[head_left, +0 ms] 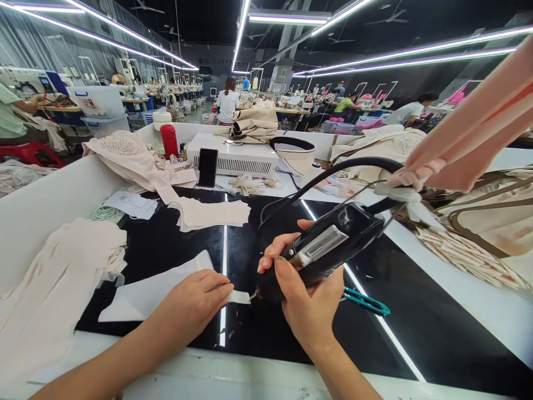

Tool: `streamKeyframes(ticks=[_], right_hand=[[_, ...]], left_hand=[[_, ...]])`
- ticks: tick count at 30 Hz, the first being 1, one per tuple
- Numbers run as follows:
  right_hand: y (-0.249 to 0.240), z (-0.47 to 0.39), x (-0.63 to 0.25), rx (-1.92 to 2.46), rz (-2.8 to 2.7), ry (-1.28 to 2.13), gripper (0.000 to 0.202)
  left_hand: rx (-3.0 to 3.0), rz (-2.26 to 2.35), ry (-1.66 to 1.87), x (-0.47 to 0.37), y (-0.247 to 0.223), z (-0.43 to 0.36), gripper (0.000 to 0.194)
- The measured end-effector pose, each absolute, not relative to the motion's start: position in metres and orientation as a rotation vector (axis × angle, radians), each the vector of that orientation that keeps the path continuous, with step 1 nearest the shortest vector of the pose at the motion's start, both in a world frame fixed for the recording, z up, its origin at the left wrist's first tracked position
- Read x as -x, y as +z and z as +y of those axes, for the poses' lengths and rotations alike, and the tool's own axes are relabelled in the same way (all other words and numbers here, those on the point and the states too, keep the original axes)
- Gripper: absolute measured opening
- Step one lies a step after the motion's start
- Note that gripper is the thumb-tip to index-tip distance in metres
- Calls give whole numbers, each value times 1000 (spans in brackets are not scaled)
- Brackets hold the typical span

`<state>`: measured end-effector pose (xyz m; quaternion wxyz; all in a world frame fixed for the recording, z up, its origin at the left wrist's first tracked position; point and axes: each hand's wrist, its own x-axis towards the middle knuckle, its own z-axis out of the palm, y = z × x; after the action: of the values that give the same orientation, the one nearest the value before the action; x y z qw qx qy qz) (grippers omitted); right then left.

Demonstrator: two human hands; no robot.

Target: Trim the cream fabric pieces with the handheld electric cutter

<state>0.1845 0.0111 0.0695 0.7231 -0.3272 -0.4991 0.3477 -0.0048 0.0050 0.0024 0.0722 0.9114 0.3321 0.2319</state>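
My right hand (306,289) is wrapped round a black handheld tool (328,244) with a silver panel and a thick black cable. The tool's dark tip points down and left. My left hand (194,303) is closed, its fingers pressed on a short white strip (239,297) whose end lies close to the tip. Beside this hand a pale fabric piece (154,289) rests on the glossy black board (245,250). Teal-handled snips (366,301) lie on the board, right of my right hand.
Cream fabric heaps (62,278) lie at the left, with folded pieces (214,214) on the board's far part. Behind stand a phone (207,166), a red bottle (169,141) and a white box (233,158). Pink cloth (478,116) hangs at the right. Several people sit farther off.
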Motion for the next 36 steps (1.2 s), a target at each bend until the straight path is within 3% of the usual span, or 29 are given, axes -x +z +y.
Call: streamKeyframes(ticks=[15, 36], right_hand=[[65, 12, -188, 697, -1100, 763, 41], [67, 20, -186, 684, -1093, 750, 40]], left_hand=[[-2689, 1016, 864, 7, -3, 10, 23], [-2792, 897, 648, 11, 0, 8, 29]])
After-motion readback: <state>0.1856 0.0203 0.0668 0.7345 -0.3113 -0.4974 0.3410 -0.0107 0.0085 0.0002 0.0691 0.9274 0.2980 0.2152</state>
